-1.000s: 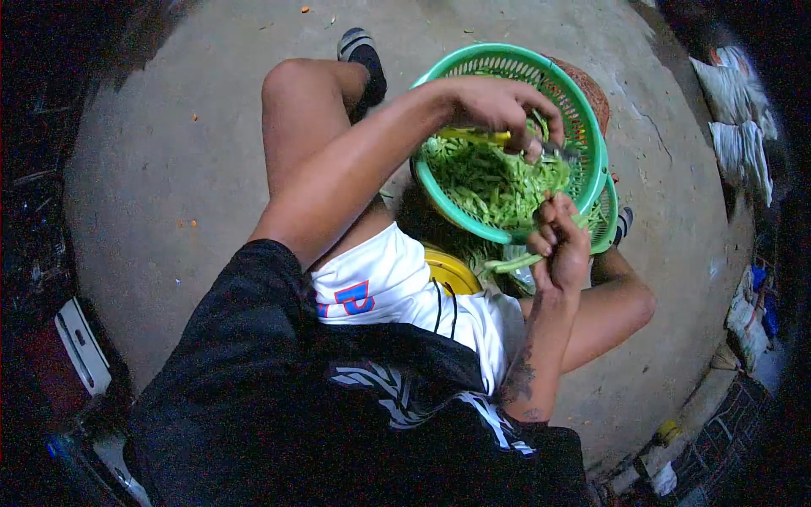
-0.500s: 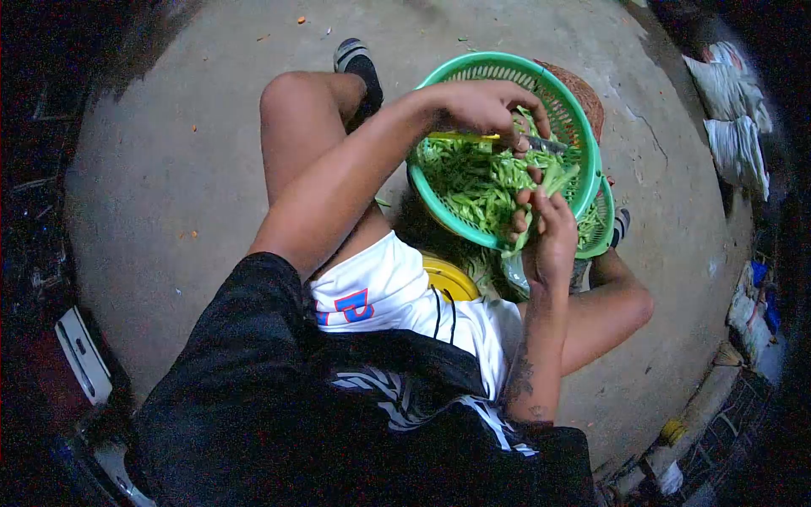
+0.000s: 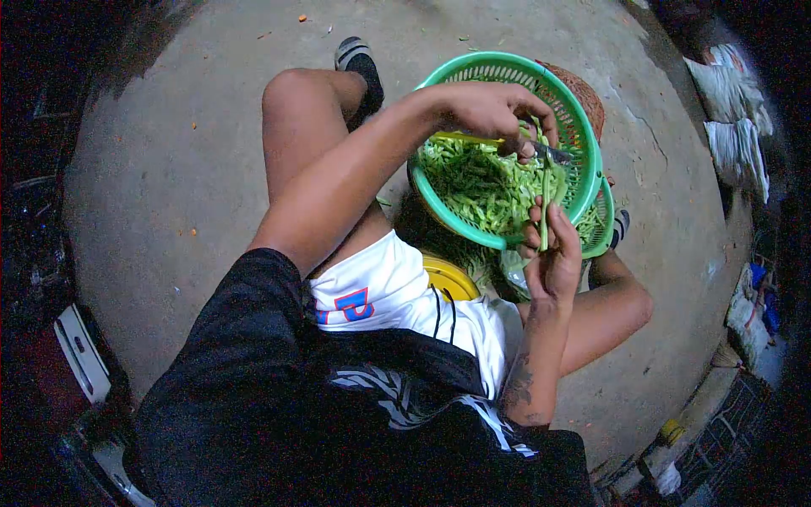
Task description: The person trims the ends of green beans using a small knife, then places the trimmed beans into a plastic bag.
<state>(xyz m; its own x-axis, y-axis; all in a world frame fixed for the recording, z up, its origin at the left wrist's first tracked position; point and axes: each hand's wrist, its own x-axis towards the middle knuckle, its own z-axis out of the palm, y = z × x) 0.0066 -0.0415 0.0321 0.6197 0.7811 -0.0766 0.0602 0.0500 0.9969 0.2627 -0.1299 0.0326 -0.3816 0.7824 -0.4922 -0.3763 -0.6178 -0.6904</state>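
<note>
My left hand (image 3: 507, 114), palm down above the basket, grips a knife (image 3: 469, 138) with a yellow handle. Its dark blade lies against the upper end of a long green vegetable stalk (image 3: 547, 207). From below, my right hand (image 3: 557, 253) pinches the lower part of that stalk between thumb and fingers, palm turned up. Under both hands is a green plastic basket (image 3: 456, 226) with slotted sides, holding many cut green vegetable pieces (image 3: 486, 198).
Beneath and beside the basket a second green basket (image 3: 605, 215) shows, with more cut pieces. A reddish woven item (image 3: 583, 93) stands behind. A yellow round object (image 3: 452, 277) sits between my legs. White sacks (image 3: 735, 152) lie on the concrete floor (image 3: 186, 169) at right.
My right hand has moved down, away from the blade, and the stalk now stands more upright in view. The knife and my left hand have shifted slightly right and down.
</note>
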